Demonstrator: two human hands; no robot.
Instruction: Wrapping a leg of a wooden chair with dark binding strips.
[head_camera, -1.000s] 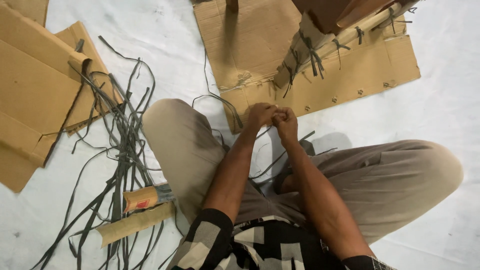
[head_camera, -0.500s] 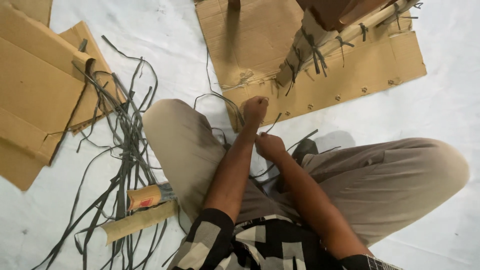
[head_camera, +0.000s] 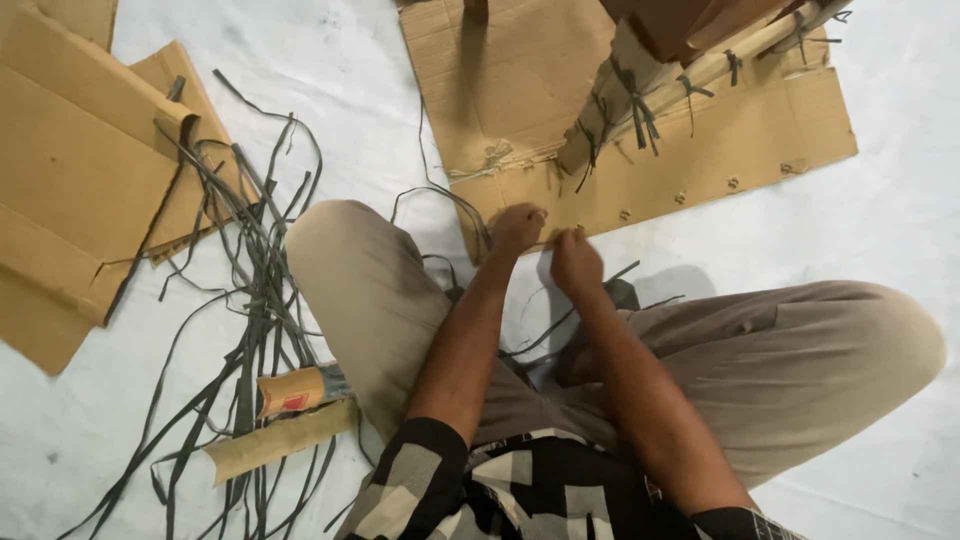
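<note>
Head view, and we're looking straight down on a person sitting cross-legged on a white floor (head_camera: 880, 220), knees in beige trousers spread to either side. Both hands are out front at the near edge of a flat cardboard sheet (head_camera: 520, 90). The left hand (head_camera: 517, 228) is curled into a loose fist, fingers drawn together right at the cardboard's edge; we think it pinches a thin grey strap (head_camera: 560, 322), but the grip itself is too small to make out. The right hand (head_camera: 576, 264) sits just beside it, fingers bunched and pointing toward the cardboard, and again we cannot tell whether it actually clamps anything. The two hands are close but not touching. That grey strap runs down from below the hands across the floor between the legs.

Up on the cardboard sheet we see a row of small knots or studs along the near edge, and further back a cardboard-wrapped bundle (head_camera: 690, 75) tied round with dark straps, lying at a slant. Off to the person's left there's a big loose tangle of grey straps (head_camera: 250, 300) sprawling over the floor, well apart from the hands. Two short cardboard tubes (head_camera: 290, 420) lie in that tangle by the left knee. More folded cardboard pieces (head_camera: 70, 190) sit at the far left. A checked black-and-cream shirt fills the bottom of the view.
</note>
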